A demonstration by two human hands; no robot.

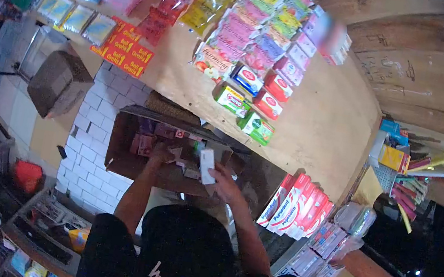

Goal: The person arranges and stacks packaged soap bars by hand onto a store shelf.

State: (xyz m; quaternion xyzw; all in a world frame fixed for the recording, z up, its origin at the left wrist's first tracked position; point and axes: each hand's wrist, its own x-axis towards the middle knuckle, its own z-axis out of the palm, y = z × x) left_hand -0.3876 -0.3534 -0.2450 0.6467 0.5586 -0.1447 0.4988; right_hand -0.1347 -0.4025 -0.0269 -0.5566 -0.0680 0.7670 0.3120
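An open cardboard box stands below the wooden counter, with several small packs inside. My right hand is closed around a small white box, held over the right part of the cardboard box. My left hand reaches into the carton, close to a whitish pack. Its fingers are too dim and blurred to show whether they grip anything. A pink pack lies left of that hand.
Rows of Harmony soap cover the wooden counter above the carton. Pepsodent toothpaste boxes stand at its right edge. A closed cardboard box sits at left. Colourful sticks hang right.
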